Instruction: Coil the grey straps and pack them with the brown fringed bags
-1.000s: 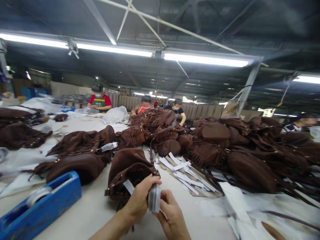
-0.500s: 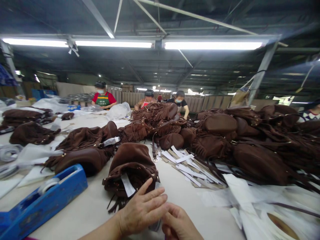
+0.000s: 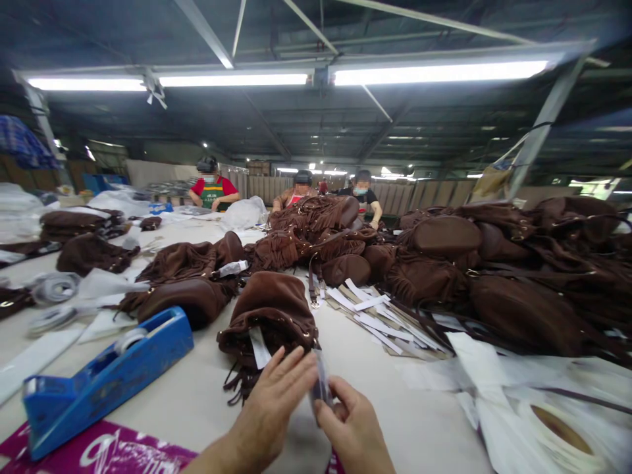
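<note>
A dark brown suede drawstring bag (image 3: pixel 276 299) lies before me, its gathered mouth facing me and a white strip (image 3: pixel 259 347) sticking out of it. Dark fringe hangs at its lower left. Beside the bag's right edge, a dark strap wrapped in clear plastic (image 3: pixel 320 378) runs toward me. My right hand (image 3: pixel 353 421) pinches the near end of this wrapped strap between thumb and fingers. My left hand (image 3: pixel 276 401) is open, its fingers stretched out and close together, with the fingertips against or just beside the strap's left side; exact contact is unclear.
To the left stands a blue tape dispenser (image 3: pixel 108 378) on a purple printed sheet (image 3: pixel 123 451). Piled brown bags (image 3: pixel 444 263) fill the back and right. Paper strips (image 3: pixel 380 316) and a white roll (image 3: pixel 563 428) lie on the right. Several co-workers are across the table.
My hands have moved apart slightly, so more of the wrapped strap shows between them. The view has shifted, bringing the purple sheet into sight and moving the bag rightward in it.
</note>
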`<action>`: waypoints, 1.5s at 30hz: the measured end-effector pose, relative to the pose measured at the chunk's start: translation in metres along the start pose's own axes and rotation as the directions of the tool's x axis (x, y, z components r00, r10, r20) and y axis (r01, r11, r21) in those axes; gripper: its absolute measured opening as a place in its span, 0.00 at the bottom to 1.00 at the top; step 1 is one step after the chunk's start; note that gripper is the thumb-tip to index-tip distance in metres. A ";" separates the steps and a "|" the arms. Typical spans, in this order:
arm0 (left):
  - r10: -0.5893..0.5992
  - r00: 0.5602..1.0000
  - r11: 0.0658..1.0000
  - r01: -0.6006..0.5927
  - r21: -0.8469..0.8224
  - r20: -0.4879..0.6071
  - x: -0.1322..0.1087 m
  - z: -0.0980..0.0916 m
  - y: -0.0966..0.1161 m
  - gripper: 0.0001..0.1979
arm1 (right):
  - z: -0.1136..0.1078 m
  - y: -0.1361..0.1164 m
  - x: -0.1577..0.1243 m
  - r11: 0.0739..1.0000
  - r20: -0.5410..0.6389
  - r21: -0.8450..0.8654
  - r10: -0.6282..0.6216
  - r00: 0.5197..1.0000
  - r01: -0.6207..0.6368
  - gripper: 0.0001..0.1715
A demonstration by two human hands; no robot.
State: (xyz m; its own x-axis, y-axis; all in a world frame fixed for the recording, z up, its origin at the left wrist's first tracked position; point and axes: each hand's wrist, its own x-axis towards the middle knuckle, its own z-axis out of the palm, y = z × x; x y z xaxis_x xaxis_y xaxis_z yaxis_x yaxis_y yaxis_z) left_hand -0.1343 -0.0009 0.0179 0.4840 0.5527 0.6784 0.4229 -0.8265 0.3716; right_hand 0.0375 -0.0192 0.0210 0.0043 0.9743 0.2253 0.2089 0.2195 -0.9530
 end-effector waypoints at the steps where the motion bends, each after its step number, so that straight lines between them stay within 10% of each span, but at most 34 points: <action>1: -0.220 0.974 0.963 0.207 -0.174 -0.058 -0.008 0.006 0.001 0.20 | 0.000 0.000 -0.003 0.991 -0.037 -0.123 -0.064 0.997 0.059 0.06; 3: -0.615 0.788 0.654 0.524 -0.546 0.019 -0.018 0.020 0.004 0.20 | 0.004 0.004 -0.010 0.922 -0.085 -0.337 -0.230 0.969 0.189 0.04; 5: -0.745 0.628 0.280 0.602 -0.748 0.226 -0.019 0.030 0.010 0.29 | 0.011 0.011 -0.015 0.842 -0.097 -0.460 -0.361 0.927 0.280 0.07; 9: -0.732 0.578 -0.004 0.525 -0.851 0.360 -0.004 0.031 0.027 0.30 | 0.024 0.028 -0.021 0.731 -0.070 -0.566 -0.503 0.861 0.381 0.12; 24: -0.650 0.636 -0.063 0.500 -0.864 0.416 0.000 0.028 0.032 0.23 | 0.028 0.037 -0.033 0.747 -0.115 -0.601 -0.433 0.894 0.285 0.18; 37: -0.556 0.684 -0.224 0.424 -0.878 0.472 -0.002 0.014 0.050 0.20 | 0.033 -0.001 -0.041 0.910 -0.352 -0.405 -0.069 0.933 -0.085 0.16; 45: -0.651 0.581 -0.203 0.486 -0.850 0.488 -0.008 0.007 0.059 0.27 | 0.039 -0.010 -0.035 0.963 -0.352 -0.264 -0.044 0.935 -0.054 0.16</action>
State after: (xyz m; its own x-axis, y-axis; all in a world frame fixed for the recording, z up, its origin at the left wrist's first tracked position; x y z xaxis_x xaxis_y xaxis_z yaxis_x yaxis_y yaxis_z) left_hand -0.1081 -0.0533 0.0295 0.3804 0.9114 -0.1569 -0.5017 0.3459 0.7929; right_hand -0.0030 -0.0541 0.0151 0.3392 0.8832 0.3239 0.4590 0.1451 -0.8765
